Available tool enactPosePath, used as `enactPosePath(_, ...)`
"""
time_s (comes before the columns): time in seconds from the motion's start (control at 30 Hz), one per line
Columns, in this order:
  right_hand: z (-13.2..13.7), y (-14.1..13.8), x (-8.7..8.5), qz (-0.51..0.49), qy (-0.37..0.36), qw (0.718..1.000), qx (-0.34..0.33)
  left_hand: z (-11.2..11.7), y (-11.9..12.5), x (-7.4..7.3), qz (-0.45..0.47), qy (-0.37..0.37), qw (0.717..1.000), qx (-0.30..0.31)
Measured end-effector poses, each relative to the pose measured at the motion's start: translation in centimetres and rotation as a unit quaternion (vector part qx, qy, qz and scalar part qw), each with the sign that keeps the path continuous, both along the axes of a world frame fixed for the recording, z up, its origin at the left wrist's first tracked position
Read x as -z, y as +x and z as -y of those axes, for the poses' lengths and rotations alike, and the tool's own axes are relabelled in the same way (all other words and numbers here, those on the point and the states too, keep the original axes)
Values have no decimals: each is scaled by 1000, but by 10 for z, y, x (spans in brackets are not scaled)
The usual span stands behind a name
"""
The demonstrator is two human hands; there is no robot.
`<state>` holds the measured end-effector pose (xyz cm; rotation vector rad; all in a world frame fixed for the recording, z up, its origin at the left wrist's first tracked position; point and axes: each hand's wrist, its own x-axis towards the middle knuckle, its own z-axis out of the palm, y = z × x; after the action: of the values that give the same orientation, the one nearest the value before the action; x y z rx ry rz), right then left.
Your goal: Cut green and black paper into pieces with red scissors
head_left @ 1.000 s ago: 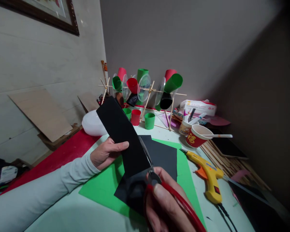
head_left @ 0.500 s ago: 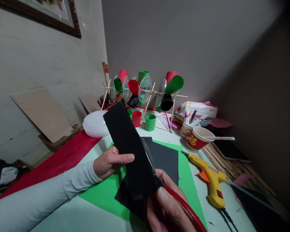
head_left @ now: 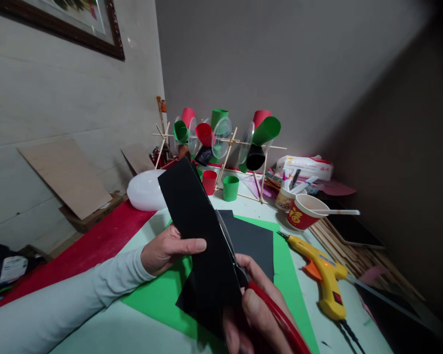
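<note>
Two hands shared one cut at my craft table [head_left: 107, 334]. My left hand [head_left: 166, 250] pinched the black paper strip [head_left: 195, 231], thumb across its near face, and held it tilted up above the green sheet [head_left: 158, 295]. My right hand [head_left: 251, 305] was wrapped around the red-handled scissors [head_left: 227, 241], whose blades lay against the strip's right edge, low down. A second black sheet [head_left: 253, 241] lay flat on the green one just behind the blades, and a yellow glue gun [head_left: 327, 280] rested well to the right. A clean cut, I judged, called for a taut strip fed deep between the blades rather than snipped at the tips, with the left thumb kept clear of the line.
</note>
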<state>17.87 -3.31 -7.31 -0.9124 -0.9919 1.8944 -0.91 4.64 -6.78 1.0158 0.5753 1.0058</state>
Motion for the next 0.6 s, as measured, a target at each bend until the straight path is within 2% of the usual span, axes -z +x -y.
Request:
enactPosePath(0.17, -14, 0, 8, -15, 18, 997, -68, 0, -3, -3, -13, 12, 1000, 13)
enactPosePath(0.43, -7, -6, 11, -57, 51, 997, 20, 2, -5, -2, -26, 37, 999, 11)
enactPosePath(0.6, -9, -3, 12, -55, 27, 998, -10, 1, -8, 0, -50, 44, 998, 6)
